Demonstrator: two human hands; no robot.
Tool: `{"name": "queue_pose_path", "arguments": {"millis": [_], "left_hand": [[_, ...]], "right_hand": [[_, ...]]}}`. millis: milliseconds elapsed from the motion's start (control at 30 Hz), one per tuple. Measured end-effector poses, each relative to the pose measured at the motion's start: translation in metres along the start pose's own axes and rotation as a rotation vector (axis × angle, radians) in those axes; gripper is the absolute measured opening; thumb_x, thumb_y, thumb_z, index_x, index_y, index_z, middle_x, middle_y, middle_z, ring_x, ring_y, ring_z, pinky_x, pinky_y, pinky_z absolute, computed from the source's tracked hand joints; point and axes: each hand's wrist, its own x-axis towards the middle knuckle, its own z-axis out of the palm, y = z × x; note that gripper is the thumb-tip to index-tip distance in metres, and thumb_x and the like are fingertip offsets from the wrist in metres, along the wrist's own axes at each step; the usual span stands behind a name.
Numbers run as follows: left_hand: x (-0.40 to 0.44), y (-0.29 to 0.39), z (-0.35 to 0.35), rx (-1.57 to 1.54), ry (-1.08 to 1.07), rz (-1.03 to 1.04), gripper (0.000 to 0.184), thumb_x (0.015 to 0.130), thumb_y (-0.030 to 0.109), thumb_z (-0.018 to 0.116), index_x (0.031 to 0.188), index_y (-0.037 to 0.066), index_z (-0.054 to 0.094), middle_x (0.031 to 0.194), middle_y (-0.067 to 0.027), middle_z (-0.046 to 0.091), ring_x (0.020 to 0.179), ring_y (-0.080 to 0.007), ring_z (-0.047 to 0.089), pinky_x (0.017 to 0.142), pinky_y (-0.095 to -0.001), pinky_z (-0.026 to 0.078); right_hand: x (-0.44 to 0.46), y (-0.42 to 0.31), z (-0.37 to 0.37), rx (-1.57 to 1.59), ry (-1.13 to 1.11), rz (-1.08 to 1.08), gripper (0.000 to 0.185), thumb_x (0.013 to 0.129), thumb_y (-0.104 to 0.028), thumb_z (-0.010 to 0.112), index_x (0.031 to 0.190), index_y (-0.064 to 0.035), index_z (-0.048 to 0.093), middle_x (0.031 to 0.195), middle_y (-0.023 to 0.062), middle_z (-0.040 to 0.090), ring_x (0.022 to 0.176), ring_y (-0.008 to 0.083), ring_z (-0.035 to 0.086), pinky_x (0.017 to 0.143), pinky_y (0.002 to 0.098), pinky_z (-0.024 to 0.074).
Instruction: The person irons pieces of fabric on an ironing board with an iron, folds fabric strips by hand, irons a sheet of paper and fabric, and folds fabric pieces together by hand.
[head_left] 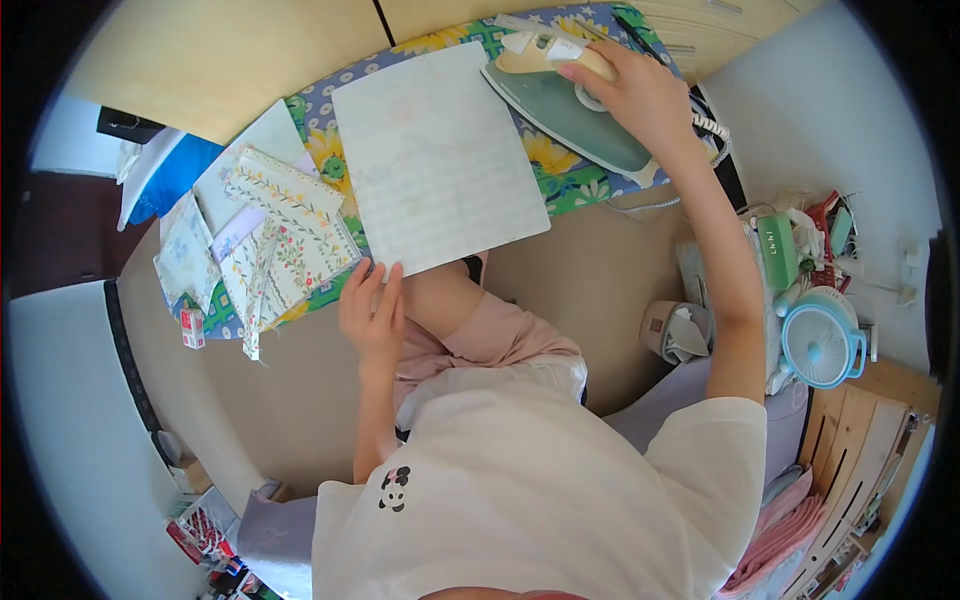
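Note:
My right hand (640, 95) is wrapped around the handle of a clothes iron (575, 120) with a green body and a cream handle. The iron rests on the flowered ironing board (556, 153), at the right of a flat white sheet (435, 150) with a faint grid. At the sheet's lower left corner, the fingers of my left hand (373, 308) are stretched out, with the tips at its edge. Left of that hand lie folded pieces of floral fabric (305, 240). Whether the left fingertips press on the sheet or only lie beside it, I cannot tell.
The iron's coiled cord (712, 126) hangs off the board's right end. A small red and white box (192, 328) sits at the board's left edge. On the right are a blue fan (818, 345), a green box (777, 252) and a bin (676, 332).

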Motion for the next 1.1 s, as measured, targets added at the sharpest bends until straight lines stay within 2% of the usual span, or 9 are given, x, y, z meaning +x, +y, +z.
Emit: {"name": "queue_pose_path", "arguments": {"millis": [67, 467, 567, 633, 767, 867, 933, 967, 1100], "left_hand": [[0.000, -0.002, 0.001, -0.047, 0.020, -0.036, 0.034, 0.069, -0.005, 0.067, 0.099, 0.011, 0.069, 0.099, -0.0074, 0.060, 0.100, -0.0291, 0.058, 0.082, -0.0393, 0.047], [0.003, 0.002, 0.004, -0.002, 0.049, -0.037, 0.034, 0.064, -0.007, 0.066, 0.095, 0.008, 0.070, 0.095, -0.0069, 0.058, 0.095, -0.0295, 0.059, 0.078, -0.0416, 0.049], [0.003, 0.001, 0.004, -0.011, 0.047, -0.051, 0.035, 0.064, -0.008, 0.066, 0.094, 0.008, 0.070, 0.095, -0.0068, 0.058, 0.096, -0.0294, 0.059, 0.078, -0.0415, 0.049], [0.002, 0.001, 0.004, -0.028, 0.051, -0.066, 0.035, 0.064, -0.008, 0.065, 0.095, 0.009, 0.070, 0.096, -0.0069, 0.058, 0.096, -0.0294, 0.059, 0.078, -0.0413, 0.049], [0.002, 0.002, 0.003, -0.072, 0.043, -0.119, 0.036, 0.064, -0.008, 0.065, 0.095, 0.010, 0.070, 0.095, -0.0072, 0.058, 0.095, -0.0292, 0.059, 0.078, -0.0405, 0.050], [0.007, 0.004, 0.000, -0.079, 0.046, -0.123, 0.035, 0.064, -0.008, 0.066, 0.094, 0.010, 0.070, 0.094, -0.0069, 0.059, 0.094, -0.0289, 0.060, 0.078, -0.0403, 0.050], [0.009, 0.003, -0.002, -0.084, 0.051, -0.109, 0.034, 0.064, -0.007, 0.066, 0.094, 0.010, 0.069, 0.094, -0.0066, 0.059, 0.094, -0.0288, 0.060, 0.078, -0.0406, 0.050], [0.009, 0.002, -0.003, -0.092, 0.042, -0.093, 0.034, 0.064, -0.005, 0.067, 0.094, 0.010, 0.069, 0.093, -0.0063, 0.059, 0.094, -0.0287, 0.060, 0.078, -0.0408, 0.050], [0.005, -0.001, 0.003, -0.064, 0.082, -0.056, 0.036, 0.064, 0.000, 0.070, 0.097, 0.012, 0.068, 0.095, -0.0055, 0.059, 0.094, -0.0276, 0.059, 0.077, -0.0412, 0.049]], "right_hand": [[-0.003, 0.000, 0.001, -0.010, -0.014, 0.021, 0.049, 0.079, -0.056, 0.057, 0.101, -0.0132, 0.066, 0.074, 0.0094, 0.066, 0.070, 0.0267, 0.063, 0.059, 0.0360, 0.0482], [-0.003, 0.000, 0.004, -0.006, 0.062, -0.014, 0.050, 0.078, -0.055, 0.059, 0.102, -0.0118, 0.066, 0.082, 0.0087, 0.067, 0.073, 0.0267, 0.064, 0.061, 0.0365, 0.0491], [-0.002, -0.001, 0.004, 0.004, 0.063, 0.029, 0.051, 0.078, -0.055, 0.060, 0.103, -0.0112, 0.066, 0.083, 0.0091, 0.067, 0.073, 0.0270, 0.064, 0.062, 0.0355, 0.0492], [-0.002, 0.001, 0.007, 0.059, 0.124, 0.043, 0.050, 0.077, -0.055, 0.059, 0.093, -0.0086, 0.066, 0.076, 0.0106, 0.065, 0.071, 0.0287, 0.064, 0.059, 0.0381, 0.0483], [-0.009, 0.003, 0.001, 0.128, 0.123, 0.126, 0.052, 0.076, -0.056, 0.060, 0.099, -0.0099, 0.066, 0.080, 0.0121, 0.066, 0.074, 0.0287, 0.064, 0.062, 0.0374, 0.0486], [-0.017, 0.009, -0.003, 0.177, 0.235, 0.129, 0.051, 0.075, -0.054, 0.063, 0.103, -0.0108, 0.066, 0.085, 0.0124, 0.067, 0.075, 0.0279, 0.064, 0.064, 0.0356, 0.0491], [-0.021, 0.009, -0.012, 0.248, 0.139, 0.137, 0.044, 0.074, -0.042, 0.070, 0.105, -0.0108, 0.067, 0.089, 0.0111, 0.068, 0.078, 0.0232, 0.065, 0.069, 0.0281, 0.0487], [-0.022, 0.016, -0.011, 0.246, 0.147, 0.127, 0.044, 0.074, -0.042, 0.070, 0.105, -0.0108, 0.067, 0.089, 0.0111, 0.068, 0.078, 0.0232, 0.065, 0.069, 0.0281, 0.0487], [-0.019, 0.028, -0.005, 0.423, 0.105, -0.248, 0.040, 0.072, -0.042, 0.072, 0.097, -0.0107, 0.069, 0.090, 0.0081, 0.068, 0.075, 0.0235, 0.065, 0.064, 0.0293, 0.0499]]}}
